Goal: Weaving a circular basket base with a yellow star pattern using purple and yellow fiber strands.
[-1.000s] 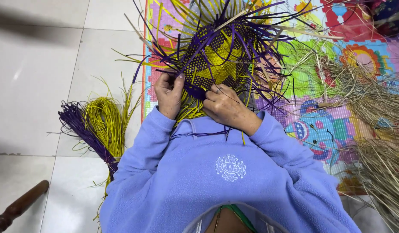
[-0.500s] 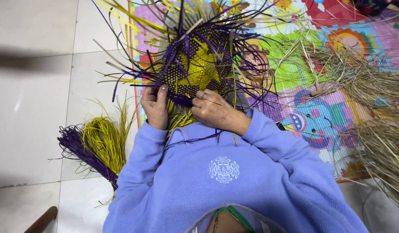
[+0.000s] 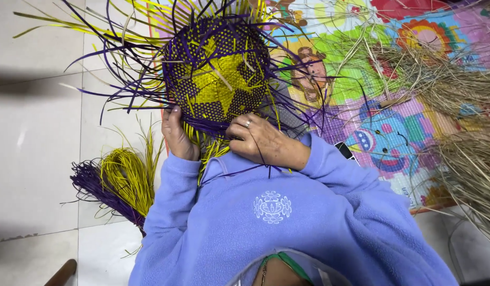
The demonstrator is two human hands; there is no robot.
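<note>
1. The woven piece [image 3: 218, 74], purple with a yellow star centre, sits in the upper middle of the frame, its loose purple and yellow strands fanning out all round.
2. The left hand [image 3: 177, 135] is closed on the lower left rim, thumb against the weave, steadying it.
3. The right hand [image 3: 261, 140], a ring on 1 finger, pinches strands at the lower edge, fingers curled shut on them.
4. To do this well, I judge the left hand should hold the rim firm while the right pulls each strand snug and flat, without kinking it.
5. A bundle of yellow and purple strands [image 3: 118, 182] lies on the tiled floor [image 3: 33, 132] at lower left; a colourful mat [image 3: 393, 127] and dry straw [image 3: 456, 95] fill the right.
</note>
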